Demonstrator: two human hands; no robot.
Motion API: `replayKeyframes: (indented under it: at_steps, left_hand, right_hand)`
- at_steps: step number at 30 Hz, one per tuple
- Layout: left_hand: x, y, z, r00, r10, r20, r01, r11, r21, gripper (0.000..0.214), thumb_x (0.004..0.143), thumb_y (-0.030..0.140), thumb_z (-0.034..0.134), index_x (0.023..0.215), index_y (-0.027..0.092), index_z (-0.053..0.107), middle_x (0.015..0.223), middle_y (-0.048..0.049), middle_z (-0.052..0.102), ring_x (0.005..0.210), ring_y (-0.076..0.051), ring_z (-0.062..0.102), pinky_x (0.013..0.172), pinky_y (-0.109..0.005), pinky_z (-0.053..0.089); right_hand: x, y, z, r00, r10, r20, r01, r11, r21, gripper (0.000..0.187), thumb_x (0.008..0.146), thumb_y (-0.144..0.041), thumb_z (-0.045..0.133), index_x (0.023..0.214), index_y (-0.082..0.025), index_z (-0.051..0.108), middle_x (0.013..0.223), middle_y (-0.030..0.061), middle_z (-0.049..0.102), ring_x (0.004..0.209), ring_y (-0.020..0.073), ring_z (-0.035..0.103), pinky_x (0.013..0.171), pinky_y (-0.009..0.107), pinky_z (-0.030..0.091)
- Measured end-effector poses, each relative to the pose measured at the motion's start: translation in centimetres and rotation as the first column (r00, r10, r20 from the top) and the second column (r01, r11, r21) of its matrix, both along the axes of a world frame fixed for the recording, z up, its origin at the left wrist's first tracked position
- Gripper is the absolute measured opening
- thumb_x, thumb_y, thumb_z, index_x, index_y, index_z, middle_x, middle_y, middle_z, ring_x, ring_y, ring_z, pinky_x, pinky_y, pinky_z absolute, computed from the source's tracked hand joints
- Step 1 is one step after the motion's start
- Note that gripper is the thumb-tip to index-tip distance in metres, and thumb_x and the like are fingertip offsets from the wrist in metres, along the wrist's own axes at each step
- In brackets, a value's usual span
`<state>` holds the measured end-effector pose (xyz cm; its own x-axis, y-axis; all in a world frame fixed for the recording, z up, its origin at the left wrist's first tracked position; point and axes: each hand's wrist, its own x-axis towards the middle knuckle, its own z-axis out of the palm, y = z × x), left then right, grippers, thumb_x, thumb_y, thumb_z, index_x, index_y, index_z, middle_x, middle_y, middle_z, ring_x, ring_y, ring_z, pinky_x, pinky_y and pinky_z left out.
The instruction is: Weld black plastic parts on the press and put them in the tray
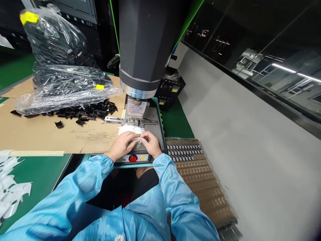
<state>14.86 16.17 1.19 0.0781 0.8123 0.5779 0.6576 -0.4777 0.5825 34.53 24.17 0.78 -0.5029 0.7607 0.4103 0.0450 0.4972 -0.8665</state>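
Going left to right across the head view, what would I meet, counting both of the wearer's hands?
White cut sheets at the left edge → lone curved black piece → left hand → right hand → brown-looking tray.

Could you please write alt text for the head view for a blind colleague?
A person's left hand and right hand are close together beside white pieces at a dark machine; whether they hold anything is unclear. Small black parts lie on cardboard at left, and a partly filled tray sits at right.
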Motion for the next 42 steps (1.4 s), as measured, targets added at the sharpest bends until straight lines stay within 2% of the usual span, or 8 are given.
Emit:
replayKeyframes:
  at_steps: [5, 9, 16, 20, 25, 30, 34, 42]
  left_hand:
    - [0.2, -1.2, 1.4, 0.985, -0.138, 0.101, 0.135, 0.990, 0.040, 0.026, 0.104, 0.027, 0.067, 0.130, 0.029, 0.074, 0.112, -0.0070, 0.075, 0.102, -0.020, 0.072, 0.091, -0.035, 0.060]
    - [0.3, -2.1, 2.4, 0.976, -0.142, 0.162, 0.126, 0.986, 0.106, 0.023, 0.102, 0.024, 0.071, 0.124, 0.026, 0.076, 0.105, -0.0076, 0.075, 0.095, -0.019, 0.073, 0.083, -0.032, 0.061]
    - [0.0, -2.5, 3.0, 0.964, -0.127, 0.234, 0.117, 0.992, 0.054, 0.013, 0.104, 0.029, 0.068, 0.111, 0.024, 0.076, 0.112, -0.0079, 0.079, 0.105, -0.021, 0.076, 0.096, -0.038, 0.063]
    - [-2.1, -2.1, 2.3, 0.977, 0.030, 0.211, -0.013, 0.997, -0.082, 0.021, 0.105, 0.042, 0.065, 0.108, 0.024, 0.076, 0.108, -0.0061, 0.080, 0.099, -0.021, 0.076, 0.090, -0.037, 0.065]
    - [-6.1, 0.4, 1.7, 0.979, 0.182, 0.093, -0.176, 0.982, -0.070, 0.031, 0.104, 0.048, 0.062, 0.118, 0.024, 0.076, 0.112, -0.0064, 0.081, 0.102, -0.023, 0.076, 0.094, -0.038, 0.064]
    - [-7.5, 4.1, 1.7, 0.989, 0.147, -0.007, -0.147, 0.989, 0.016, 0.028, 0.107, 0.041, 0.056, 0.113, 0.024, 0.077, 0.119, -0.0074, 0.080, 0.110, -0.023, 0.075, 0.105, -0.039, 0.060]
    - [-7.3, 6.7, 1.0, 0.987, 0.093, -0.133, -0.096, 0.995, -0.017, 0.033, 0.109, 0.039, 0.048, 0.111, 0.023, 0.078, 0.124, -0.0101, 0.078, 0.113, -0.024, 0.075, 0.104, -0.040, 0.060]
    - [-7.4, 7.9, -0.1, 0.961, 0.017, -0.276, -0.037, 0.997, -0.071, 0.038, 0.108, 0.036, 0.046, 0.123, 0.024, 0.078, 0.133, -0.0115, 0.075, 0.123, -0.028, 0.071, 0.110, -0.046, 0.059]
  right_hand:
    - [0.8, -0.9, 0.3, 0.982, 0.125, -0.139, -0.139, 0.985, -0.102, 0.023, 0.092, -0.044, 0.080, 0.090, -0.024, 0.067, 0.097, 0.0039, 0.069, 0.093, 0.0212, 0.067, 0.089, 0.037, 0.054]
    - [0.7, -2.3, 1.3, 0.967, 0.129, -0.219, -0.166, 0.974, -0.157, 0.027, 0.093, -0.046, 0.081, 0.092, -0.024, 0.066, 0.095, 0.0033, 0.067, 0.092, 0.0204, 0.065, 0.090, 0.037, 0.054]
    - [-0.4, -2.9, 1.7, 0.972, 0.052, -0.228, -0.106, 0.967, -0.231, 0.034, 0.097, -0.055, 0.075, 0.096, -0.024, 0.060, 0.094, 0.0029, 0.067, 0.085, 0.0182, 0.064, 0.082, 0.033, 0.056]
    - [-0.1, -1.5, 1.6, 0.982, -0.099, -0.160, 0.063, 0.974, -0.216, 0.031, 0.101, -0.052, 0.067, 0.113, -0.024, 0.059, 0.093, 0.0018, 0.067, 0.077, 0.0167, 0.067, 0.073, 0.031, 0.060]
    - [0.3, 1.5, 2.7, 0.973, -0.201, 0.109, 0.190, 0.976, 0.107, 0.023, 0.107, -0.032, 0.052, 0.122, -0.023, 0.067, 0.113, 0.0086, 0.071, 0.090, 0.0195, 0.074, 0.085, 0.035, 0.063]
    - [-1.8, 4.1, 2.7, 0.879, -0.362, 0.310, 0.187, 0.861, 0.473, 0.026, 0.107, -0.022, 0.051, 0.118, -0.024, 0.074, 0.119, 0.0095, 0.077, 0.120, 0.0275, 0.070, 0.110, 0.043, 0.054]
    - [-4.2, 5.6, 1.8, 0.858, -0.381, 0.345, 0.143, 0.822, 0.551, 0.027, 0.109, -0.023, 0.052, 0.123, -0.025, 0.075, 0.128, 0.0081, 0.078, 0.131, 0.0270, 0.065, 0.116, 0.042, 0.049]
    - [-5.5, 5.3, 1.2, 0.784, -0.330, 0.526, -0.002, 0.846, 0.534, 0.036, 0.108, -0.026, 0.058, 0.142, -0.024, 0.070, 0.147, 0.0114, 0.069, 0.140, 0.0343, 0.056, 0.118, 0.055, 0.045]
